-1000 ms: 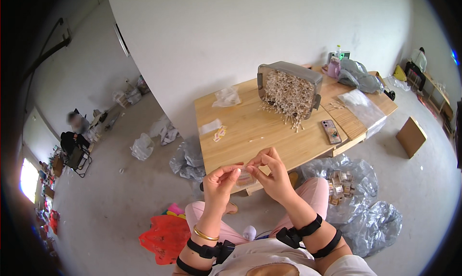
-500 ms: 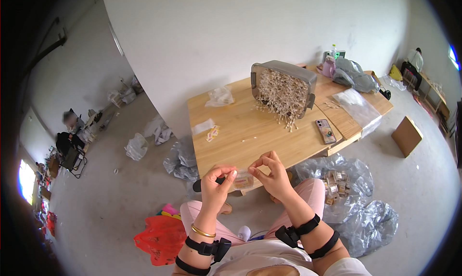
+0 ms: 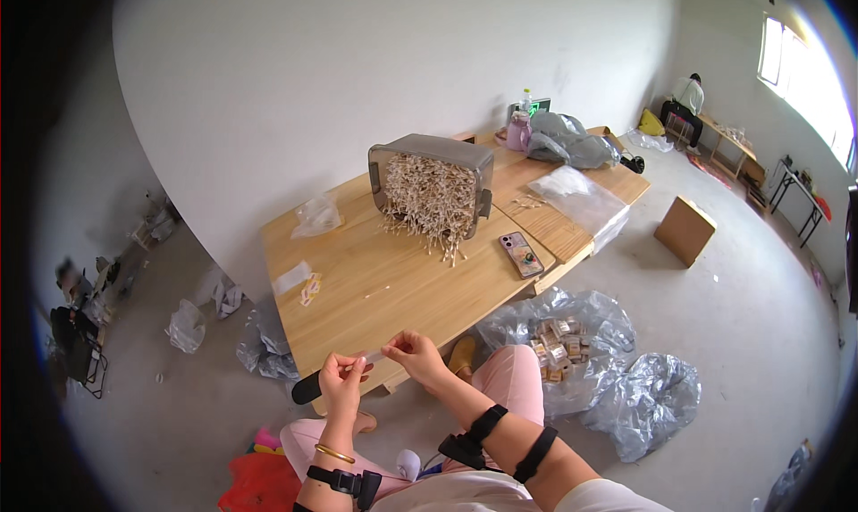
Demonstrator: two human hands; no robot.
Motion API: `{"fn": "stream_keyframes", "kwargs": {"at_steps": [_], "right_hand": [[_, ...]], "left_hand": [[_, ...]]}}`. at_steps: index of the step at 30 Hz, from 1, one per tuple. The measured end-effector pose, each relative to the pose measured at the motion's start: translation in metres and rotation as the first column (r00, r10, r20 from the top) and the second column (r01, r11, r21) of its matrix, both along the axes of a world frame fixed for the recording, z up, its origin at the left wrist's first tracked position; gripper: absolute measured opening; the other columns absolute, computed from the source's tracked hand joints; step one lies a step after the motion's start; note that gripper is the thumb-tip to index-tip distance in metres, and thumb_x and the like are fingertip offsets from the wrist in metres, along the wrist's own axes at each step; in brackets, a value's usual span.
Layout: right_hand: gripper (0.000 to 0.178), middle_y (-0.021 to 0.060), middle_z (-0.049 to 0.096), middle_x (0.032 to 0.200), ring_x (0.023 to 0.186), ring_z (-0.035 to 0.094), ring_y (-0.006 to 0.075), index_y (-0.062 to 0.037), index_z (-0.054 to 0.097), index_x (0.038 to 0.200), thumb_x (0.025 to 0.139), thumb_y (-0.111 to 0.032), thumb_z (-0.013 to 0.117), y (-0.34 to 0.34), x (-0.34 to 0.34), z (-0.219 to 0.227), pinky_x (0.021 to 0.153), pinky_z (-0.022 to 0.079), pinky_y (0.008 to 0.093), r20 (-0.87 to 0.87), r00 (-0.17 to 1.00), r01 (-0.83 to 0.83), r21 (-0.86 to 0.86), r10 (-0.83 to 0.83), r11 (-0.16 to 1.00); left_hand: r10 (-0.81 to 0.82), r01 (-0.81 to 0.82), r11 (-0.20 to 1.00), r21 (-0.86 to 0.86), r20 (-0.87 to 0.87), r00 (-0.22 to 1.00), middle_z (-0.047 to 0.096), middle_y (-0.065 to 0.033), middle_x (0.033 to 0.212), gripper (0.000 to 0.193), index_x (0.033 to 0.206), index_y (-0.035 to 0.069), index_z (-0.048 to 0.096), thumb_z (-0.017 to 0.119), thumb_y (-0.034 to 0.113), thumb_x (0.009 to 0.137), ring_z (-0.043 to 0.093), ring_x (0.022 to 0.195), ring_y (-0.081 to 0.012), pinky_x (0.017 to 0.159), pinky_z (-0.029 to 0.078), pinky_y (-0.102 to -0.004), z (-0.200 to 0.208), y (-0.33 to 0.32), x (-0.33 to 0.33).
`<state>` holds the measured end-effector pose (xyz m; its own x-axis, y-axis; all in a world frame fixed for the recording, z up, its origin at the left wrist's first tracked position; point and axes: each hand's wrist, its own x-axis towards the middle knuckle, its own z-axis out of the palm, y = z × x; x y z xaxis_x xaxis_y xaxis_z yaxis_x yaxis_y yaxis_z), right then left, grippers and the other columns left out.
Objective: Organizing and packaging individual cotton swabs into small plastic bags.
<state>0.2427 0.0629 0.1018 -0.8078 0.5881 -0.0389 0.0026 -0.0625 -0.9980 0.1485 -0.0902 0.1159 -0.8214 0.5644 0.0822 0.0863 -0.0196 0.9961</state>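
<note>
A small clear plastic box [image 3: 373,357] is pinched between my two hands above the table's near edge; it appears nearly edge-on and its contents cannot be made out. My left hand [image 3: 341,380] grips one end between thumb and fingers. At the other end, the fingertips of my right hand [image 3: 416,356] are closed on it. Beyond them on the table, a grey plastic bin [image 3: 483,168] lies on its side, packed with cotton swabs [image 3: 429,195], some spilling out of its mouth. Small paper labels [image 3: 310,289] lie to the left, beside a white sheet [image 3: 291,278].
The wooden table [image 3: 357,324] also bears a phone [image 3: 521,255], clear plastic bags [image 3: 581,195] and a pink bottle [image 3: 518,130]. On the floor at right, an open plastic bag [image 3: 608,320] holds several small boxes [image 3: 556,344]. A cardboard piece [image 3: 686,231] stands farther right. A person [image 3: 686,101] sits far off.
My view has swung to the right, so the table sits farther left. The box has turned from showing its labelled face to nearly edge-on, still between both hands.
</note>
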Motion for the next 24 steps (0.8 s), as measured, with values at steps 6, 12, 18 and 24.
{"fn": "stream_keyframes", "kwargs": {"at_steps": [6,12,18,24], "right_hand": [[0.021,0.0012,0.067,0.085,0.078,0.058,0.0099,-0.0016,0.068,0.097,0.093,-0.020,0.077,0.009,-0.014,-0.038,0.072,0.047,0.0258,0.069,0.995,0.075,-0.071,-0.071,0.995],[0.025,0.0015,0.065,0.082,0.076,0.057,0.0113,-0.0026,0.068,0.094,0.088,-0.023,0.082,0.019,-0.025,-0.056,0.067,0.046,0.0273,0.205,0.979,0.028,-0.048,-0.018,0.998],[0.029,0.0000,0.060,0.078,0.071,0.053,0.0116,-0.0058,0.065,0.088,0.085,-0.028,0.084,0.037,-0.030,-0.062,0.061,0.041,0.0278,0.385,0.917,-0.060,-0.127,0.105,0.990],[0.032,-0.0031,0.054,0.074,0.067,0.049,0.0060,-0.0099,0.058,0.090,0.091,-0.033,0.080,0.047,-0.020,-0.071,0.052,0.033,0.0236,0.307,0.910,-0.189,-0.289,0.278,0.938]], "left_hand": [[0.027,-0.025,1.000,-0.014,0.191,0.981,0.072,-0.0153,0.107,0.017,0.095,0.004,0.055,0.071,0.008,0.095,0.075,0.087,-0.0232,0.072,0.061,-0.0305,-0.035,0.019,-0.012],[0.055,-0.013,0.987,-0.160,0.265,0.963,0.071,-0.0123,0.098,0.023,0.090,0.002,0.056,0.078,0.010,0.090,0.077,0.081,-0.0228,0.064,0.059,-0.0292,-0.063,0.030,-0.028],[-0.006,0.127,0.958,-0.258,0.423,0.906,0.070,-0.0053,0.088,0.024,0.093,0.007,0.058,0.080,0.017,0.090,0.076,0.081,-0.0186,0.062,0.052,-0.0263,-0.071,0.038,-0.041],[-0.143,0.270,0.949,-0.161,0.544,0.827,0.070,-0.0024,0.090,0.027,0.094,0.011,0.058,0.081,0.026,0.090,0.075,0.080,-0.0170,0.066,0.050,-0.0247,-0.088,0.029,-0.047]]}}
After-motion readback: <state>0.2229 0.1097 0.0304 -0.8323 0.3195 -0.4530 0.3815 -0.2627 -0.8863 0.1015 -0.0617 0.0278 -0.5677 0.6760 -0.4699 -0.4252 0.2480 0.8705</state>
